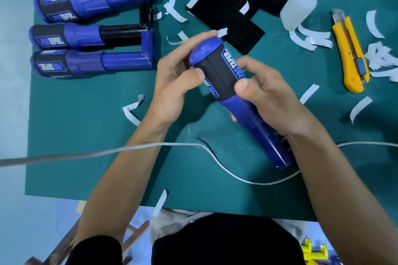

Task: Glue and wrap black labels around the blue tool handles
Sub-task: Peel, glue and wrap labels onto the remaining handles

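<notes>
Over the middle of the green bench (pixel 86 135) I hold the blue tool handle (pixel 241 107). I think it is hard, light and a bit slippery, so hold the fat part. My left grip (pixel 174 84) and right grip (pixel 271 97) both curl round it, thumbs on the thin black label (pixel 217 71). It reads "PRO TAPER." (pixel 233 62).

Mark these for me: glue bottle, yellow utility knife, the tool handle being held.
glue bottle (pixel 299 4), head view, on the middle of its translucent body.
yellow utility knife (pixel 350 54), head view, on the casing at mid-length.
held tool handle (pixel 217 71), head view, on the black label between the thumbs.
</notes>
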